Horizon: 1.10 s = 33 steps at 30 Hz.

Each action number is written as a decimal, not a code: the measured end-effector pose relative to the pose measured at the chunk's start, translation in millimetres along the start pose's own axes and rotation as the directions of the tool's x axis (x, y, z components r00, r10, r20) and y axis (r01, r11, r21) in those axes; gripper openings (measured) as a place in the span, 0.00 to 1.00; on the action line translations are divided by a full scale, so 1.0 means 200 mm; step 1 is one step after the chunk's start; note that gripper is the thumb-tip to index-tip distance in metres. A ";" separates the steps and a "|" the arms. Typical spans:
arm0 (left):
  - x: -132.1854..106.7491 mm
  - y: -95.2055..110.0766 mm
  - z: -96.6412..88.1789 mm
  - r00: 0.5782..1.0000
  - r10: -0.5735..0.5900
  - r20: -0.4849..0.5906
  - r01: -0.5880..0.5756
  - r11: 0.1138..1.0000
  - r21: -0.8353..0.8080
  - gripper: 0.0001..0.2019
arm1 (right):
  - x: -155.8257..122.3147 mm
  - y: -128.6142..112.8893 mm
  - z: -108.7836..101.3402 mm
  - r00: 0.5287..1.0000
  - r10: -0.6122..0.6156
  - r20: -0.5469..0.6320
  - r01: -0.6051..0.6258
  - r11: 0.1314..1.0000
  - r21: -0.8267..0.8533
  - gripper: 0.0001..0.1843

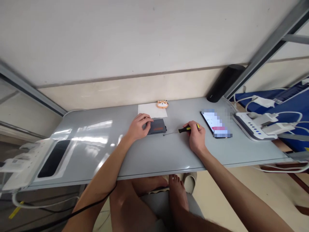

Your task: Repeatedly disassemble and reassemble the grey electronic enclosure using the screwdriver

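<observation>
A small flat dark grey box [158, 125], with vent holes along its near edge and a reddish mark on top, lies on the grey desk [154, 154]. My left hand [140, 125] is closed on the box's left end, with its fingers bent over that side. In my right hand [196, 134] is a screwdriver [184, 129] with a black and yellow handle. Its thin shaft points left, and the tip sits close to the box's right near corner; whether they touch I cannot tell.
Behind the box lie a white paper [151, 111] and an orange animal-faced case [162, 104]. To the right are a lit phone [214, 124], a power strip [253, 127] with plugs and a black cylinder [225, 83]. A dark phone [54, 158] and another power strip [29, 161] occupy the left end.
</observation>
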<state>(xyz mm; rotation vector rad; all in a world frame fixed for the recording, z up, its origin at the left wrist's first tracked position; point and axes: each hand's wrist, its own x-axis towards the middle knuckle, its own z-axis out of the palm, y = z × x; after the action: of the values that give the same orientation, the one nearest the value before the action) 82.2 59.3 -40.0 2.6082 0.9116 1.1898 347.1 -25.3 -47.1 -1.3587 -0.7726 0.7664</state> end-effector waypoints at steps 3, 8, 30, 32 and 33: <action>0.00 0.05 0.00 0.998 0.055 0.010 -0.055 0.998 -0.003 0.09 | 0.01 0.02 0.00 1.000 0.010 -0.024 -0.009 0.998 0.063 0.16; 0.00 0.14 0.04 0.973 0.103 0.208 -0.109 0.994 0.017 0.12 | 0.04 0.02 0.00 1.000 0.022 0.005 -0.022 0.985 0.173 0.16; 0.15 -0.27 0.00 0.909 -0.410 0.071 0.389 0.898 0.207 0.07 | 0.05 0.02 -0.01 0.988 0.123 0.089 -0.143 0.951 0.273 0.17; 0.14 -0.33 0.02 0.902 -0.427 0.069 0.404 0.889 0.218 0.07 | 0.05 0.03 -0.02 0.988 0.123 0.094 -0.144 0.956 0.255 0.16; 0.13 -0.34 0.03 0.901 -0.428 0.064 0.406 0.887 0.220 0.07 | 0.05 0.03 -0.02 0.987 0.124 0.099 -0.145 0.959 0.245 0.16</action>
<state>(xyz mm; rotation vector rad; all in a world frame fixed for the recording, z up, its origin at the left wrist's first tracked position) 68.2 130.3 -51.8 2.4024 1.5424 0.8671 356.4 -18.3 -52.7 -1.1637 -0.6273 0.9991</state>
